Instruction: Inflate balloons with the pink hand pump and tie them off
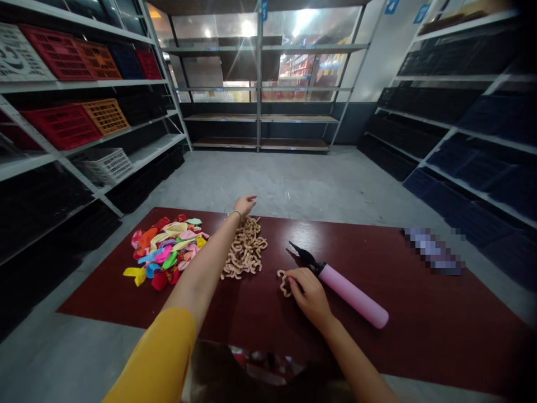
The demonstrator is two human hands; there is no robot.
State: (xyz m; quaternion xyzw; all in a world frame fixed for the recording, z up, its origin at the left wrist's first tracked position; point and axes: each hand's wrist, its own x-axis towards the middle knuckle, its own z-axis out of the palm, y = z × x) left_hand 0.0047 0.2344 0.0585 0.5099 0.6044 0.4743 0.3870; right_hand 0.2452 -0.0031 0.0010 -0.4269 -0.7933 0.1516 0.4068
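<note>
Head view: pinching a few brown curls (280,273) on table (436,324) beside pink pump (354,295) with right hand (311,294); reaching past curl pile (245,254) with loosely open left hand (245,205). Looks early: mostly unsorted, near limp balloons (168,254).

I look through one head-worn view, above and behind the right hand (310,294), facing forward and down, near the table (356,246) beneath it, well apart from the shelves (218,118) beyond it.

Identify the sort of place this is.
Probably a stockroom or warehouse: a metal rack at the back, plastic crates on shelving along the left, and a blue sign numbered 4.
</note>
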